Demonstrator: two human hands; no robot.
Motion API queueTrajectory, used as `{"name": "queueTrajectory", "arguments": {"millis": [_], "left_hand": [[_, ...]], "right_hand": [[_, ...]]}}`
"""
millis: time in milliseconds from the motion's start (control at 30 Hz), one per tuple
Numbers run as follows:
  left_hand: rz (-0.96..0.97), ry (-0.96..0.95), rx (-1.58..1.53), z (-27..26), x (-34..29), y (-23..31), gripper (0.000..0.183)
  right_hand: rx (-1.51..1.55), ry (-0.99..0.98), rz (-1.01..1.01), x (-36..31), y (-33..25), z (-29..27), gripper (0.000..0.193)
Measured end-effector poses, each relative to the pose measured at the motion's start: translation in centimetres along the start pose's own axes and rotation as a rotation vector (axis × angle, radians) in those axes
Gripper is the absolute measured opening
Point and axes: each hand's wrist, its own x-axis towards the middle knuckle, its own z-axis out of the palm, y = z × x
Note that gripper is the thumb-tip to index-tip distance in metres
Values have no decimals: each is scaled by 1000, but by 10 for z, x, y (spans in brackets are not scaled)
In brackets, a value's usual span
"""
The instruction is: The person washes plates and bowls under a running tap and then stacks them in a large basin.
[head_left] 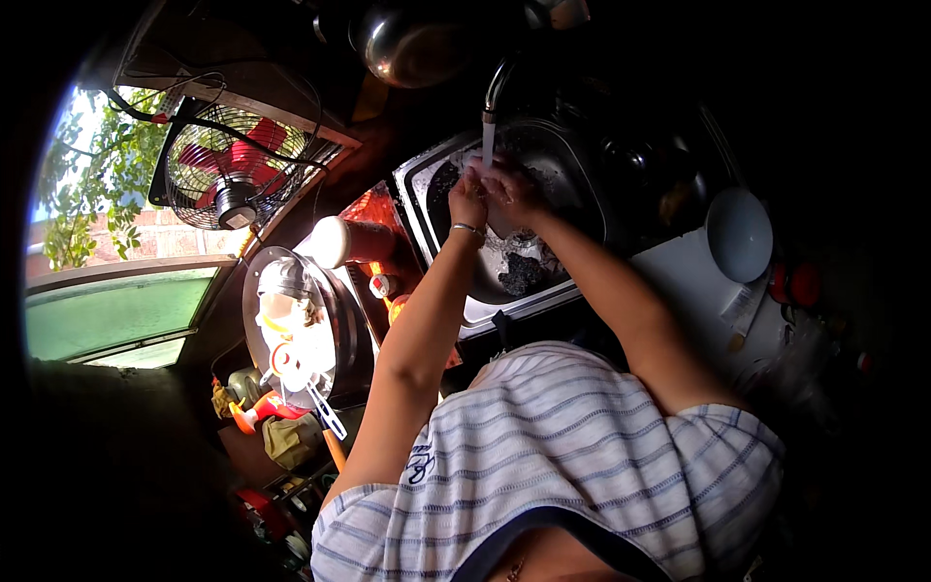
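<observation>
Both hands are together beneath the running faucet (496, 89) over a metal sink (582, 184). Water falls onto the fingers. My left hand (467, 200), below a bracelet (468, 230) on the wrist, has its fingers curled in. Beside it, my right hand (518, 196) is bent inward with its fingers curled too. A smooth greyish patch shows between the hands; whether it is a held dish or part of the basin, I cannot make out. A dark, rough clump (522, 274), perhaps a scouring pad, lies in the near part of the basin.
Left of the sink, a large round metal basin (254, 320) holds dishes and utensils in bright sunlight, beside a pale-ended cylindrical container (332, 242). A fan (236, 165) stands at the window. Right, a pale bowl (739, 235) rests on a white surface (679, 276). A shiny pot (412, 48) is behind.
</observation>
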Motion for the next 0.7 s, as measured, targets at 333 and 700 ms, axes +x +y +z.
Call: {"name": "queueTrajectory", "arguments": {"millis": [333,700], "left_hand": [[-318,-115,-527,1,-15,26,42],[-209,-135,-81,-20,-49,47,38]], "right_hand": [[-514,221,21,24,84,-113,30],[-412,502,425,52,76,-123,50]]}}
